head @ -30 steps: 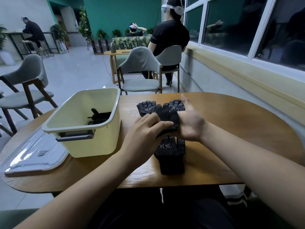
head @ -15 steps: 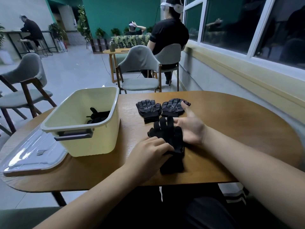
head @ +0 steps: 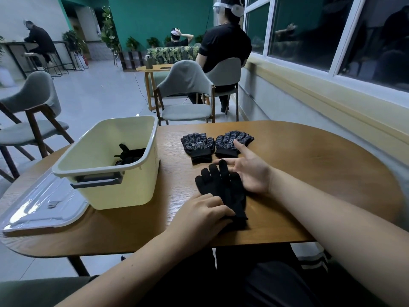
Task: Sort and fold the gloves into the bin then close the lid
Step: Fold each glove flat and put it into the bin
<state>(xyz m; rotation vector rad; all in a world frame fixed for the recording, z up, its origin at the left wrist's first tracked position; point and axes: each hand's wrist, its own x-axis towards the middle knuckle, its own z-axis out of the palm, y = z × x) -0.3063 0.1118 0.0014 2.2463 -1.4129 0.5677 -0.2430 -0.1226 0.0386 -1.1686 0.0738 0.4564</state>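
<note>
A black glove pair lies stacked flat on the wooden table in front of me, fingers pointing away. My left hand presses on its cuff end. My right hand is open, palm up, touching the right side of the glove. Two dotted black gloves lie side by side further back, palms up. The pale yellow bin stands to the left with black gloves inside. Its clear lid lies flat on the table left of the bin.
Grey chairs stand beyond the table's far edge and to the left. A person in black sits with their back to me further off. A window wall runs along the right.
The near gloves were drawn toward me and laid flat. My left hand slid down to the cuff. My right hand let go and opened beside the glove.
</note>
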